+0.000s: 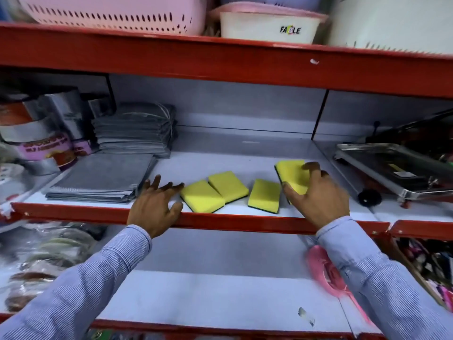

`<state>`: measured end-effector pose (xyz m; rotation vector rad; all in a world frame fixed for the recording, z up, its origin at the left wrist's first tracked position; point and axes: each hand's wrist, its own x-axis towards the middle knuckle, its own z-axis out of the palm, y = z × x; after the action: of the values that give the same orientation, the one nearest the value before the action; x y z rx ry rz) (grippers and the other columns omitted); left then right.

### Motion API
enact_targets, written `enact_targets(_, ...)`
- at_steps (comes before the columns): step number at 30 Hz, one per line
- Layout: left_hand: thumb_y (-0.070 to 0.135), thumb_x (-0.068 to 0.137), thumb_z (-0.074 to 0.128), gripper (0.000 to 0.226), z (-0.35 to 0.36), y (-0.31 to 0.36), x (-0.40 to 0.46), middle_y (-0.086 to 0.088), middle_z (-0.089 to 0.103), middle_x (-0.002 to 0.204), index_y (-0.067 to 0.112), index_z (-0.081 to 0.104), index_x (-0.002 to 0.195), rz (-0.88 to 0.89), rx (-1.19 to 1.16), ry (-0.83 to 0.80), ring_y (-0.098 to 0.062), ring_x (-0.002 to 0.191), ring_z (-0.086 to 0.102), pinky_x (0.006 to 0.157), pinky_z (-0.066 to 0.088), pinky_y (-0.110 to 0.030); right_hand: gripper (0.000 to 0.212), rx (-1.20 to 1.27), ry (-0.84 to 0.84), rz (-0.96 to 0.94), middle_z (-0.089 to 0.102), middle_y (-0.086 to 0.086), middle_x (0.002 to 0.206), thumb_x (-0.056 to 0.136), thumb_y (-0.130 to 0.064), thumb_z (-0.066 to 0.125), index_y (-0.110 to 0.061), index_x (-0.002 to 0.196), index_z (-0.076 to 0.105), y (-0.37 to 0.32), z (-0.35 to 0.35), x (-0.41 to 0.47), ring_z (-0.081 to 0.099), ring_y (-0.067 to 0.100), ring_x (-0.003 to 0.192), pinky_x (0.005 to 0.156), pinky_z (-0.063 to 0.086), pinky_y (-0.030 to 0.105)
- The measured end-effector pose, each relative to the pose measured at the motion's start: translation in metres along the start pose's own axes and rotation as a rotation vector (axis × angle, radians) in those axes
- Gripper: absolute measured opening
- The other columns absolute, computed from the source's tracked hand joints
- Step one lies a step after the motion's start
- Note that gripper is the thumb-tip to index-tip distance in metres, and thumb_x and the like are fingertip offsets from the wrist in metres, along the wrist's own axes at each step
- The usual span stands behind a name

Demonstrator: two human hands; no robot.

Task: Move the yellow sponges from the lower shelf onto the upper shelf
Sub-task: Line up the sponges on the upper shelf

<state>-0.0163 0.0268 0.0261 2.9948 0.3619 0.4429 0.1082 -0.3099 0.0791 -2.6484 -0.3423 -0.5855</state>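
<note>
Three yellow sponges with dark undersides lie flat near the front of the upper shelf (pixel 220 165): a left sponge (pixel 202 196), one just behind it (pixel 228 186) and a third sponge (pixel 264 195) to the right. My right hand (pixel 316 195) grips a fourth yellow sponge (pixel 291 174), tilted up on edge above the shelf's right part. My left hand (pixel 154 204) is spread open over the shelf's red front lip, fingertips touching the left sponge. The lower shelf (pixel 208 285) shows no sponges.
Grey folded cloths (pixel 103 177) and a taller stack (pixel 134 128) sit left of the sponges, with tape rolls (pixel 36 133) beyond. A metal tray device (pixel 392 168) stands at right. A pink object (pixel 323 271) lies on the lower shelf. Baskets fill the top shelf (pixel 220 57).
</note>
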Motion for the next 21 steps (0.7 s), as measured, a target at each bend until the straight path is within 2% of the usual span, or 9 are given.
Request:
enact_targets(2, 0.056, 0.074, 0.015, 0.083, -0.002, 0.0, 0.0, -0.007, 0.055, 0.148, 0.028, 0.045, 0.147, -0.007, -0.003, -0.031, -0.036, 0.149, 0.032, 0.123, 0.021, -0.052, 0.073, -0.137, -0.156, 0.146, 0.063, 0.021, 0.114, 0.081, -0.069, 0.055, -0.013, 0.127, 0.045, 0.01, 0.004, 0.013, 0.064, 0.039, 0.108, 0.088, 0.051, 0.044)
enact_targets(5, 0.058, 0.068, 0.018, 0.089, -0.011, 0.004, 0.001, -0.005, 0.049, 0.153, 0.028, 0.041, 0.149, -0.011, -0.094, -0.07, -0.033, 0.151, 0.029, 0.123, 0.02, -0.052, 0.081, -0.267, -0.325, 0.231, 0.061, 0.019, 0.123, 0.081, -0.077, 0.046, -0.012, 0.13, 0.045, 0.015, 0.008, 0.021, 0.06, 0.035, 0.117, 0.094, 0.046, 0.039)
enact_targets(9, 0.042, 0.073, 0.042, 0.07, -0.031, 0.02, 0.005, -0.008, 0.051, 0.151, 0.018, 0.057, 0.137, -0.014, -0.34, 0.074, -0.03, 0.145, 0.039, 0.121, 0.031, -0.049, 0.081, -0.293, -0.337, 0.174, 0.064, 0.015, 0.123, 0.08, -0.083, 0.037, -0.017, 0.123, 0.057, 0.018, 0.01, 0.023, 0.061, 0.034, 0.116, 0.093, 0.048, 0.039)
enact_targets(12, 0.027, 0.078, 0.054, 0.051, -0.039, 0.062, 0.02, -0.007, 0.059, 0.142, 0.016, 0.067, 0.125, 0.146, -0.394, 0.15, -0.029, 0.137, 0.048, 0.118, 0.035, -0.041, 0.059, -0.201, -0.277, 0.06, 0.065, 0.012, 0.125, 0.086, -0.069, 0.049, -0.022, 0.119, 0.064, 0.026, -0.001, 0.033, 0.06, 0.031, 0.118, 0.096, 0.048, 0.038)
enact_targets(14, 0.016, 0.084, 0.059, 0.04, -0.039, 0.098, 0.034, -0.006, 0.061, 0.14, 0.017, 0.068, 0.123, 0.266, -0.407, 0.085, -0.025, 0.135, 0.051, 0.116, 0.033, -0.029, 0.041, -0.122, -0.346, -0.057, 0.061, 0.006, 0.134, 0.088, -0.049, 0.063, -0.026, 0.122, 0.065, 0.03, -0.006, 0.042, 0.054, 0.026, 0.126, 0.106, 0.045, 0.035)
enact_targets(16, 0.011, 0.09, 0.057, 0.042, -0.031, 0.134, 0.051, -0.006, 0.051, 0.15, 0.018, 0.063, 0.131, 0.38, -0.358, -0.064, -0.022, 0.141, 0.045, 0.118, 0.028, -0.024, 0.041, -0.116, -0.497, -0.135, 0.058, 0.004, 0.141, 0.088, -0.037, 0.067, -0.026, 0.128, 0.063, 0.028, -0.008, 0.046, 0.048, 0.024, 0.134, 0.112, 0.04, 0.032)
enact_targets(19, 0.007, 0.096, 0.046, 0.05, -0.015, 0.167, 0.074, -0.006, 0.028, 0.164, 0.017, 0.047, 0.145, 0.45, -0.232, -0.281, -0.021, 0.153, 0.025, 0.125, 0.018, -0.028, 0.045, -0.144, -0.576, -0.16, 0.056, 0.002, 0.144, 0.088, -0.033, 0.066, -0.026, 0.132, 0.062, 0.027, -0.003, 0.044, 0.046, 0.025, 0.136, 0.114, 0.035, 0.029)
enact_targets(21, 0.008, 0.099, 0.043, 0.051, -0.007, 0.175, 0.086, -0.005, 0.024, 0.166, 0.017, 0.042, 0.149, 0.447, -0.165, -0.359, -0.022, 0.154, 0.021, 0.126, 0.014, -0.029, 0.044, -0.126, -0.56, -0.155, 0.06, 0.001, 0.14, 0.086, -0.034, 0.068, -0.028, 0.129, 0.064, 0.032, -0.002, 0.042, 0.049, 0.024, 0.132, 0.111, 0.038, 0.029)
